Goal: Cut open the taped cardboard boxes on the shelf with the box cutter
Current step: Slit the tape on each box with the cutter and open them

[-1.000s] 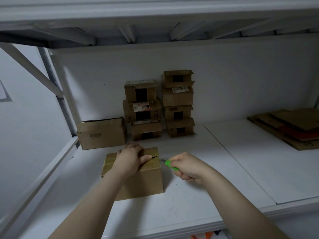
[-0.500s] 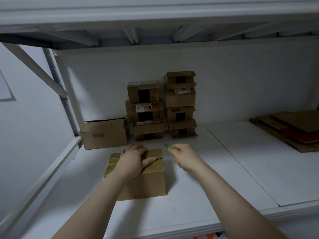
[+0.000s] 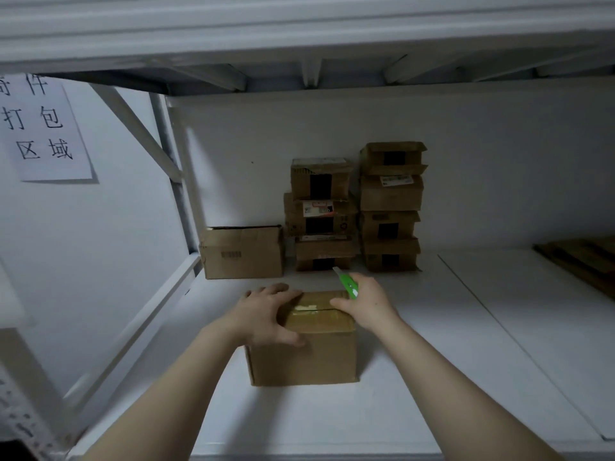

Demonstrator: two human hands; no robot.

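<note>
A taped cardboard box [image 3: 309, 357] stands on the white shelf [image 3: 416, 377] in front of me, a dark slit running along the tape on its top. My left hand [image 3: 266, 314] lies flat over the box's top left part, thumb down the front face. My right hand [image 3: 369, 304] rests at the top right edge and grips a green box cutter [image 3: 347, 282], whose blade points up and away toward the back. Two stacks of small taped boxes [image 3: 389, 207] stand against the back wall.
A larger brown box [image 3: 243, 252] sits at the back left beside the shelf post [image 3: 173, 181]. Flattened cardboard [image 3: 585, 264] lies at the far right. A paper sign [image 3: 43, 128] hangs on the left wall. An upper shelf [image 3: 306, 34] runs overhead.
My right hand moved from the box's right side up to its top right edge, cutter blade now pointing away. My left hand slid left and flattened. The view shifted, showing the wall sign.
</note>
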